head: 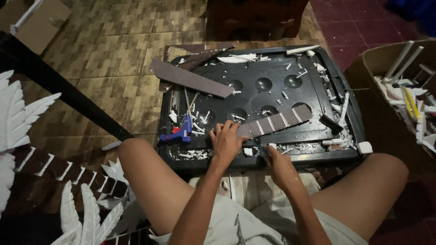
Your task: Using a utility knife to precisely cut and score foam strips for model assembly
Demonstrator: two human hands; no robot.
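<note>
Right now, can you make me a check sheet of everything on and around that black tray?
Surface: black tray with round dimples, on a tiled floor.
Job's things: brown strip with white bars, pressed down by the left hand; right hand at the tray's front edge, what it holds cannot be told.
Clutter: white scraps, plain brown strip, blue glue gun.
Hands: both bare.
Cables: nothing seen.
Surroundings: cardboard box of white pieces, white feather shapes to the left.
</note>
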